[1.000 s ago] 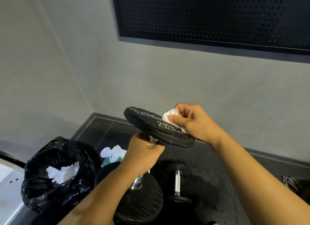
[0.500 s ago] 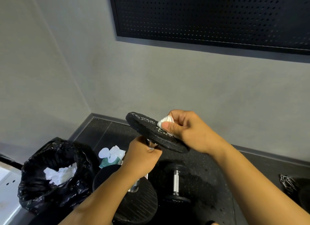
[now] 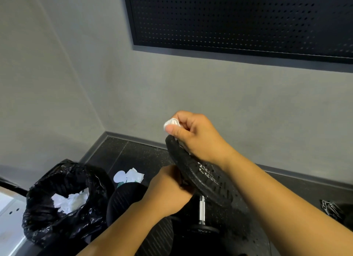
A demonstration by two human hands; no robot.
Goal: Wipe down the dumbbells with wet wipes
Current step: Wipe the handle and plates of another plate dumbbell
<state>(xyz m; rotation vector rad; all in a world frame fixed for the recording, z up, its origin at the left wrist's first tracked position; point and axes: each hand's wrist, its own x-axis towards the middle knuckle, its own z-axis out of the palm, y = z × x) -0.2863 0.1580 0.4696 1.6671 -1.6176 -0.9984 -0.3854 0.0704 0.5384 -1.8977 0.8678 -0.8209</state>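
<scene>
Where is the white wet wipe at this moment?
Head view, near the centre: the wet wipe is pinched in the right hand, at the top rim of the raised dumbbell.

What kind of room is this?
Probably a gym corner. The left hand holds a black dumbbell, a smaller dumbbell sits on the speckled rubber floor, and a black pegboard hangs on the wall.

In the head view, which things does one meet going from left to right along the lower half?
Black bin bag → wet wipes pack → left hand → chrome handle of the floor dumbbell → metal chain. The lifted dumbbell and the right hand with its wipe overlap these, so they are left out.
</scene>
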